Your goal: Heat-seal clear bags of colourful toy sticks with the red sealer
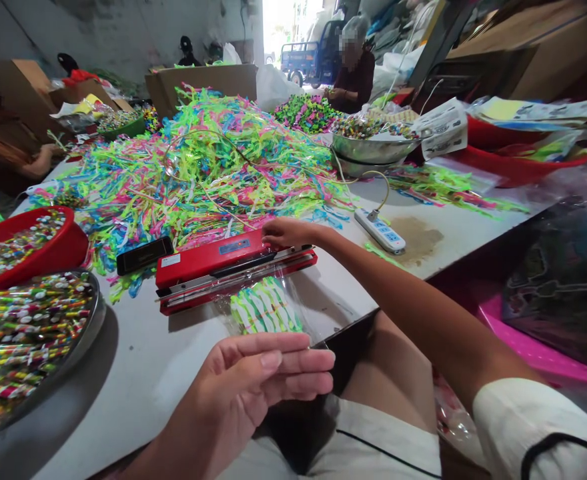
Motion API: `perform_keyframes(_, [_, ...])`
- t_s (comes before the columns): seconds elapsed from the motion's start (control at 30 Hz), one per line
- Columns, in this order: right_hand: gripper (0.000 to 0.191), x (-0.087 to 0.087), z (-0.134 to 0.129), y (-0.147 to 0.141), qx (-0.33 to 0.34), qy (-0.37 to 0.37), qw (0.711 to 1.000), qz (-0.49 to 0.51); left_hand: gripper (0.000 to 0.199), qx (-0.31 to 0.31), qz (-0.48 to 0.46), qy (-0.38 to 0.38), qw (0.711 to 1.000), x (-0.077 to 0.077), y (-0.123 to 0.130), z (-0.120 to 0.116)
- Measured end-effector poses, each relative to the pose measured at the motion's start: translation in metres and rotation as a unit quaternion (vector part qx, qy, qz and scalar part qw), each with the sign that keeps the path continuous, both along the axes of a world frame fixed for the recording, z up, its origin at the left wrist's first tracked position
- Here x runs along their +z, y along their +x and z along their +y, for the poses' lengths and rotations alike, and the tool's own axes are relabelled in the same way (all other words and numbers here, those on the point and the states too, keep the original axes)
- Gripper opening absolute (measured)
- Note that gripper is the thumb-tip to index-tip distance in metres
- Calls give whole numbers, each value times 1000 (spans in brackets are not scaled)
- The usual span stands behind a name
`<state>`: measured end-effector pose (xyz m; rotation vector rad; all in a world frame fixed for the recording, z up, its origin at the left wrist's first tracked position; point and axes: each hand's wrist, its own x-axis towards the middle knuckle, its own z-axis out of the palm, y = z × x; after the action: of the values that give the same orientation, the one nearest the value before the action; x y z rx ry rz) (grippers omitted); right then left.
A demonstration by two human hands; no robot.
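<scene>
A red heat sealer (208,257) with a long bar stands on the white table before me. My right hand (288,233) rests on the right end of its lid, fingers bent and closed over the edge. A clear plastic bag (266,307) lies against the sealer's front, its far edge near the sealing bar. Inside it are green and white striped pieces. Just below the bag, palm turned up, my left hand (268,373) has its fingers stretched out and the thumb lying over them. Whether its fingertips touch the bag's near edge I cannot tell.
Behind the sealer spreads a heap of bright plastic pieces (213,153). A black phone (144,255) lies left of it, a power strip (379,230) to the right. Bead-filled red basin (68,240) and metal bowl (96,300) stand left. Across the table sits a person (356,73).
</scene>
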<state>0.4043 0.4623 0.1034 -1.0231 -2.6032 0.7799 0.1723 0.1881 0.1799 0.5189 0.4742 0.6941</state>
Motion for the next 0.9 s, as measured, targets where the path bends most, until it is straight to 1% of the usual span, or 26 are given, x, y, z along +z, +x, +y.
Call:
perform_keyframes(0.1, [23, -2, 1, 1, 6, -10, 1000, 5, 20, 23, 22, 12, 999, -1, 2, 0])
perform_keyframes(0.2, [24, -3, 2, 0, 9, 0, 1000, 5, 18, 55, 47, 26, 997, -3, 4, 0])
perform_keyframes(0.3, [23, -3, 3, 0, 9, 2, 1000, 5, 21, 54, 49, 45, 996, -6, 4, 0])
perform_keyframes(0.43, [22, -3, 4, -1, 8, -5, 1000, 6, 27, 24, 32, 85, 996, -13, 2, -2])
perform_keyframes(0.5, [21, -3, 4, 0, 10, 3, 1000, 1, 26, 38, 49, 121, 991, -17, 1, -3])
perform_keyframes(0.57, [22, -4, 6, -1, 13, 15, 1000, -5, 20, 60, 61, 154, 984, -21, 1, -4])
perform_keyframes(0.63, [24, -5, 7, -1, 15, 30, 999, -5, 13, 71, 41, 173, 982, -25, 2, -4])
perform_keyframes(0.73, [23, -5, 7, -1, 19, 31, 999, 1, 12, 77, 1, 185, 980, -34, -1, -3])
perform_keyframes(0.77, [23, -5, 6, -1, 17, 27, 1000, 2, 9, 70, 3, 200, 977, -38, -7, -3])
perform_keyframes(0.8, [23, -5, 6, -1, 13, 22, 1000, 3, 11, 52, 25, 226, 972, -42, -17, -4])
perform_keyframes(0.83, [22, -4, 5, -1, 10, 18, 1000, 5, 18, 17, 77, 262, 962, -48, -31, -6])
perform_keyframes(0.87, [23, -4, 4, 0, 8, 14, 1000, 7, 25, -31, 155, 306, 939, -53, -49, -9])
perform_keyframes(0.9, [23, -4, 4, 0, 9, 10, 1000, 11, 29, -82, 258, 350, 897, -59, -73, -13])
